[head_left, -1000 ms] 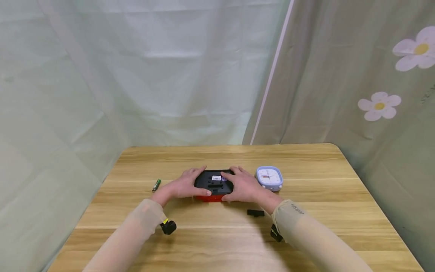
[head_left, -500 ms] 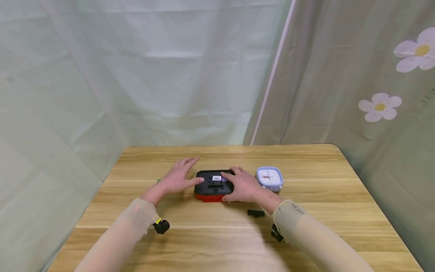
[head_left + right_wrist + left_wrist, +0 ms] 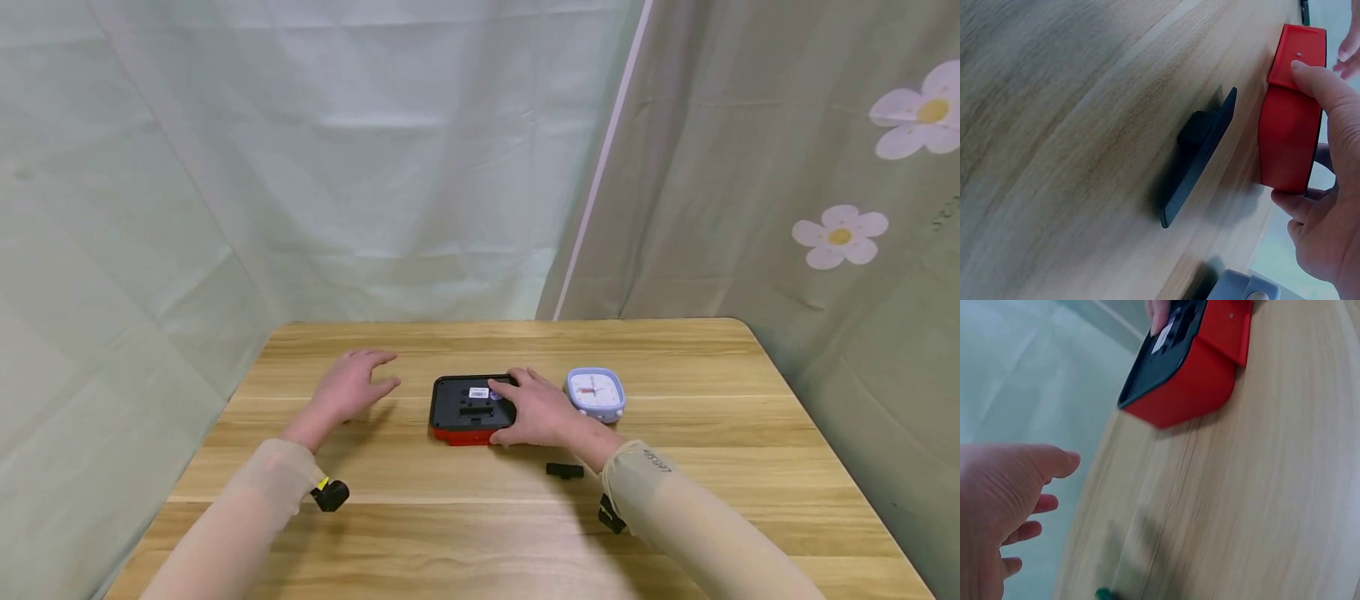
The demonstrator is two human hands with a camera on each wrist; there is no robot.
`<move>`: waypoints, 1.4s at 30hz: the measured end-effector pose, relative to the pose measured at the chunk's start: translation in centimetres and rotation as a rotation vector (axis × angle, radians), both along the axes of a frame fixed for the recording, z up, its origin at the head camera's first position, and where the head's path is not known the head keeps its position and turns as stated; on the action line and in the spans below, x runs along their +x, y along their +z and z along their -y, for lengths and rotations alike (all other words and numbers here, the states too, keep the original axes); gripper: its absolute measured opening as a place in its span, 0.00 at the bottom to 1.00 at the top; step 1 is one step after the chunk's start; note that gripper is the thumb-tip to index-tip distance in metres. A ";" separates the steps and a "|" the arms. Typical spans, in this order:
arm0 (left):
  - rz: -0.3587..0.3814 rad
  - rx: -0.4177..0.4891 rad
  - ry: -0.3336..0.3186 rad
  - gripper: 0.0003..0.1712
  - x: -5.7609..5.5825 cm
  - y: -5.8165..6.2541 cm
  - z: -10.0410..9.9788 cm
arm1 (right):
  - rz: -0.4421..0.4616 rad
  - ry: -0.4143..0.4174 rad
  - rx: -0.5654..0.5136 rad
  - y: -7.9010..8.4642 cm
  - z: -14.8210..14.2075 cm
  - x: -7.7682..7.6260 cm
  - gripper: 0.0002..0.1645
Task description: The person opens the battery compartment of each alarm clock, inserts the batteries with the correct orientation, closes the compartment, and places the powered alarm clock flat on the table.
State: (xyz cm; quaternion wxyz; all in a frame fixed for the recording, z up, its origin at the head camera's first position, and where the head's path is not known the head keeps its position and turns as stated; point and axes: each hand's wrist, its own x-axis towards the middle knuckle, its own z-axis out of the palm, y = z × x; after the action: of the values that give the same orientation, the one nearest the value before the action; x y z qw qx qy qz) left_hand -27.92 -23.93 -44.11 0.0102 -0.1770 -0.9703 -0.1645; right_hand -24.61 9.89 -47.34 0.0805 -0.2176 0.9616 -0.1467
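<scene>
A red device with a black back [image 3: 472, 404] lies on the table, its back facing up. That back carries a white label and a slot-like recess. My right hand [image 3: 538, 410] grips the device's right end, thumb against the red side [image 3: 1291, 134] and fingers round the edge. My left hand [image 3: 347, 388] is in the air left of the device, apart from it, fingers loosely spread and holding nothing. Below it, the green end of a battery [image 3: 1105, 594] shows at the bottom of the left wrist view; in the head view the hand mostly hides it.
A small black cover [image 3: 565, 471] with a tab lies nearer me, below the right hand. Behind the right wrist stands a light blue alarm clock [image 3: 595, 393]. The wooden table [image 3: 465, 533] ends at a curtain at the back.
My left hand has let go of the device and moved left, over the battery. The right hand keeps its grip, and the device has stayed in place.
</scene>
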 end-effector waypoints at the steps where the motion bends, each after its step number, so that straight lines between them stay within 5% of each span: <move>1: 0.001 -0.004 0.008 0.32 0.0 0.0 0.4 | 0.001 0.001 0.001 0.0 0.0 0.0 0.59; 19: 0.183 -0.045 0.185 0.21 0.3 -0.5 5.9 | 0.008 -0.007 0.007 0.1 -0.1 0.3 0.58; 27: 0.312 -0.064 0.242 0.19 1.0 -0.6 6.1 | 0.009 -0.002 0.002 0.1 -0.1 0.2 0.58; 42: 0.340 -0.085 0.249 0.18 1.1 -1.1 6.0 | 0.019 0.000 0.003 0.3 0.0 0.2 0.59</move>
State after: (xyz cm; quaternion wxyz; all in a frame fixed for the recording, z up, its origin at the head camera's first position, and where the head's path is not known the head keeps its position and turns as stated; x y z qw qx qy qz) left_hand -26.83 -29.91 -45.21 -0.1408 -0.0256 -0.9785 -0.1483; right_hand -24.44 9.90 -47.00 0.0901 -0.2161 0.9610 -0.1474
